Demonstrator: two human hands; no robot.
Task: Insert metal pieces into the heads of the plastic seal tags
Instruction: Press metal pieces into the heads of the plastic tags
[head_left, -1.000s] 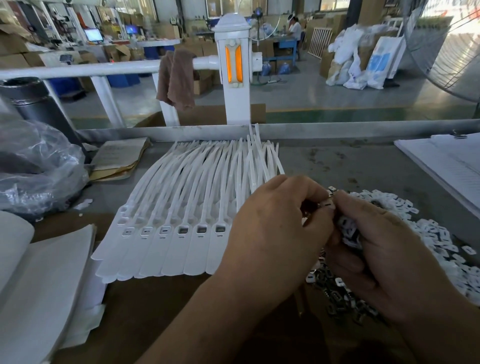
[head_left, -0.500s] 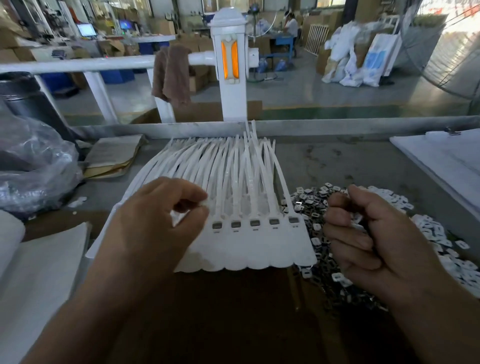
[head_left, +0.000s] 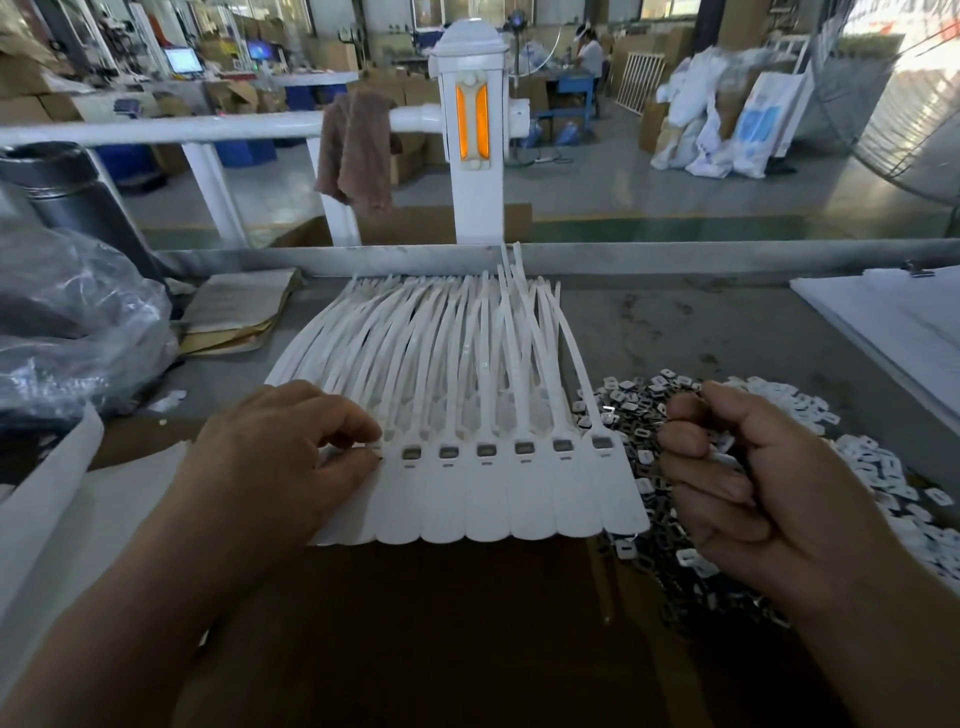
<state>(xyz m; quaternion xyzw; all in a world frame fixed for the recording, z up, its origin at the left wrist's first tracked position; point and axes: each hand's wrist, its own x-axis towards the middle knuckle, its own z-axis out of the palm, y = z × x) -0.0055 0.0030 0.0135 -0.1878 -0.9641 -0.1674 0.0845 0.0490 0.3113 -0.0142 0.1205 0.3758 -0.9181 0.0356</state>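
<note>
Head: tags on worktable (cartons behind).

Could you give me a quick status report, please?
Left hand pinches metal piece at seal tag head. Right hand grips spare pieces above pile. Nothing blocking.

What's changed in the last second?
The left hand left the right hand and swung left to the tags, where its fingertips now pinch a piece. The right hand stayed over the pile, curled round pieces; the tags stayed put.
</note>
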